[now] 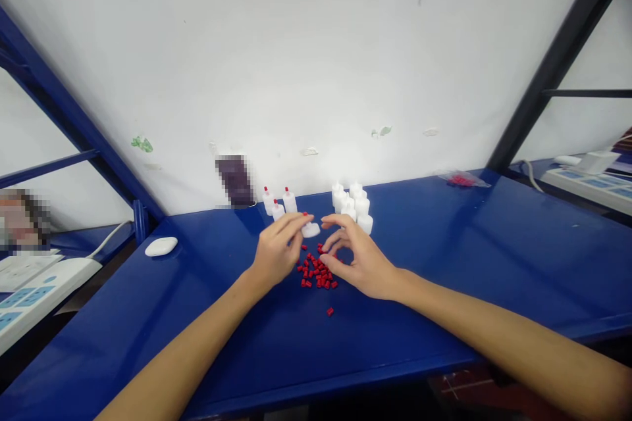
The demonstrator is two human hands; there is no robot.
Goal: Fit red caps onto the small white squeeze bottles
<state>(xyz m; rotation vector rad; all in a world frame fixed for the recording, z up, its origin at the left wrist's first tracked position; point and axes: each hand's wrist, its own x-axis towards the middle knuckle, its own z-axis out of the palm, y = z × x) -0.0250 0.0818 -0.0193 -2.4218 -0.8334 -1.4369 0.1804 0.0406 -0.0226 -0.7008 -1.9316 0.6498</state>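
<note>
My left hand is closed, its fingertips at the red cap of a small white squeeze bottle, which is tilted and partly hidden. To its right, my right hand is curved with thumb and fingers apart and nothing visible between them. Beneath and between the hands lies a loose pile of small red caps, partly covered by the right fingers. A single red cap lies nearer the front edge. Behind my left hand stand three white bottles with red caps on their tips. Several white bottles without red caps stand behind my right hand.
The blue table meets a white wall at the back. A smooth white oval object lies at the left. A clear bag with red pieces rests at the back right. Power strips and metal frame posts flank the table.
</note>
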